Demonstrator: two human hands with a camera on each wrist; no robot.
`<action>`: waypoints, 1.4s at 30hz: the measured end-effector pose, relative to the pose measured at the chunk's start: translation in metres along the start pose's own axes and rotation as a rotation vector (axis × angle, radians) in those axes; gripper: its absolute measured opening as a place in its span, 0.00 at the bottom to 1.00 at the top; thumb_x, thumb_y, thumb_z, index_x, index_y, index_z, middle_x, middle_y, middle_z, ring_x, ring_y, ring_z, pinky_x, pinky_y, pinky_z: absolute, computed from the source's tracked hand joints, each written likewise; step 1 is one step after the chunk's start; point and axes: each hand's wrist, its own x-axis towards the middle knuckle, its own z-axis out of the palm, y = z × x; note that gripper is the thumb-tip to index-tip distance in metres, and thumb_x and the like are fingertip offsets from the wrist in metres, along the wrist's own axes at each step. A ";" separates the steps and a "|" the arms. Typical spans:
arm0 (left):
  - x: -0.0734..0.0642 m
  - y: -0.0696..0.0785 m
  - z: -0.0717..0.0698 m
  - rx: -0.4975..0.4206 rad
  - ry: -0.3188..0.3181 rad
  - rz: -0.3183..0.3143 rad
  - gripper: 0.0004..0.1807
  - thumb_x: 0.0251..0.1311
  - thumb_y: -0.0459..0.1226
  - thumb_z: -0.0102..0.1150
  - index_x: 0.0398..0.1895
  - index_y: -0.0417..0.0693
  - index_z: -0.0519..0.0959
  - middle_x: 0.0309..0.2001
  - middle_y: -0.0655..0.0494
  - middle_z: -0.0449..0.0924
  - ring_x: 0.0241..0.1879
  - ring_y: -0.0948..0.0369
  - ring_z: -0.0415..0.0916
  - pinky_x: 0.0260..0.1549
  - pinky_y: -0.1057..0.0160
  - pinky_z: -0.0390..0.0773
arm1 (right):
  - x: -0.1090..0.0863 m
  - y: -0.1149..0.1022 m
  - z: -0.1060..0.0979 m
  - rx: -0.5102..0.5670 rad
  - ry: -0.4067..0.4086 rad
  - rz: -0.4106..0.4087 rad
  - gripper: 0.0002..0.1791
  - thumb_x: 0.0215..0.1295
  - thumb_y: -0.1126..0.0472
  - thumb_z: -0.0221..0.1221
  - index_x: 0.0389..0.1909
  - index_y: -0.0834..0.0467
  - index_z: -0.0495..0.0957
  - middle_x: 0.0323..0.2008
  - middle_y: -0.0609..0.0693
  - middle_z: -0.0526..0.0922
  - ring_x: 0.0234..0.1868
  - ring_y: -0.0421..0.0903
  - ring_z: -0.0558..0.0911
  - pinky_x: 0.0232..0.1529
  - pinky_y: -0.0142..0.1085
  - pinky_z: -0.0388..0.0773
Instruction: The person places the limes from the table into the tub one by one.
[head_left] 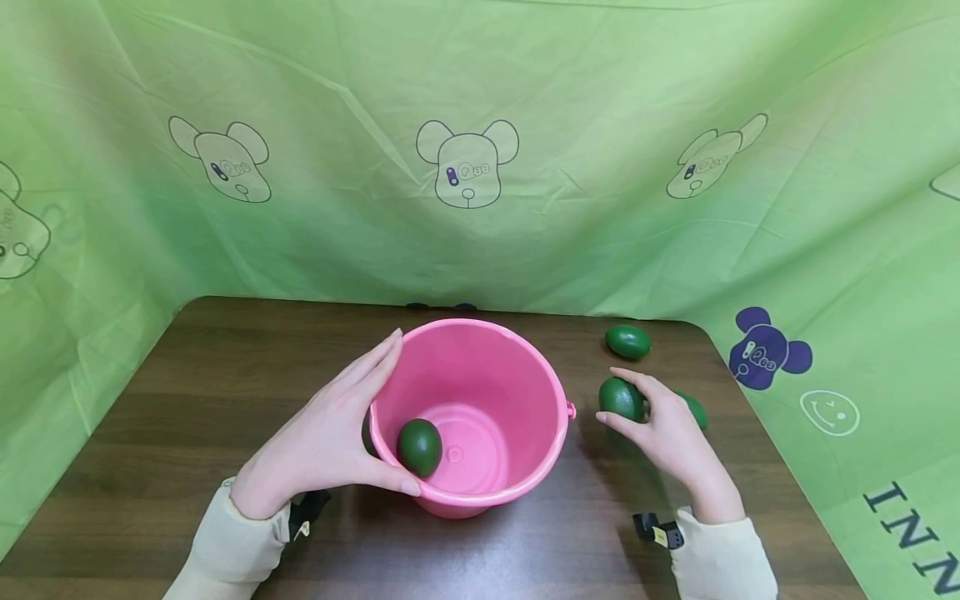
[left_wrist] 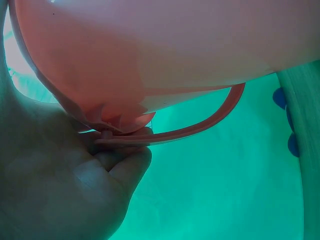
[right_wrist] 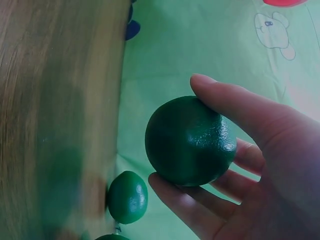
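A pink bucket stands upright on the table. My left hand grips its left rim, thumb along the near side; in the left wrist view the fingers curl by the joint of the bucket's handle. One dark green avocado lies inside the bucket, against its left wall. To the right of the bucket, my right hand holds another avocado between thumb and fingers, above the table. A third avocado lies behind that hand, and a fourth is partly hidden by it.
The brown wooden table is bordered at the back and sides by a green curtain with printed bear heads. A small pink lug juts from the bucket's right rim. A dark green patch shows between left hand and bucket; I cannot tell what it is.
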 end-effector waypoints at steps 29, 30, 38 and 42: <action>0.000 0.000 0.001 -0.005 -0.005 -0.005 0.78 0.30 0.76 0.72 0.83 0.55 0.45 0.81 0.70 0.36 0.78 0.60 0.42 0.67 0.45 0.63 | 0.006 -0.013 0.000 0.034 0.076 -0.040 0.38 0.60 0.51 0.74 0.70 0.56 0.72 0.59 0.58 0.80 0.52 0.56 0.82 0.45 0.54 0.82; 0.000 0.000 0.001 -0.005 -0.005 -0.005 0.78 0.30 0.76 0.72 0.83 0.55 0.45 0.81 0.70 0.36 0.78 0.60 0.42 0.67 0.45 0.63 | 0.006 -0.013 0.000 0.032 0.078 -0.041 0.38 0.60 0.51 0.74 0.70 0.56 0.72 0.59 0.58 0.80 0.52 0.56 0.82 0.45 0.53 0.82; 0.000 0.000 0.001 -0.003 -0.004 -0.006 0.78 0.30 0.76 0.72 0.83 0.55 0.45 0.81 0.70 0.36 0.78 0.61 0.41 0.68 0.45 0.63 | 0.008 -0.016 0.000 0.025 0.102 -0.043 0.39 0.60 0.51 0.74 0.71 0.54 0.72 0.61 0.56 0.79 0.54 0.54 0.81 0.47 0.40 0.82; 0.000 0.000 0.001 -0.001 -0.003 -0.006 0.78 0.29 0.76 0.72 0.83 0.55 0.45 0.81 0.70 0.36 0.78 0.61 0.41 0.68 0.46 0.62 | 0.008 -0.020 0.000 0.054 0.118 -0.055 0.38 0.60 0.53 0.75 0.71 0.53 0.73 0.63 0.55 0.78 0.54 0.55 0.81 0.48 0.26 0.77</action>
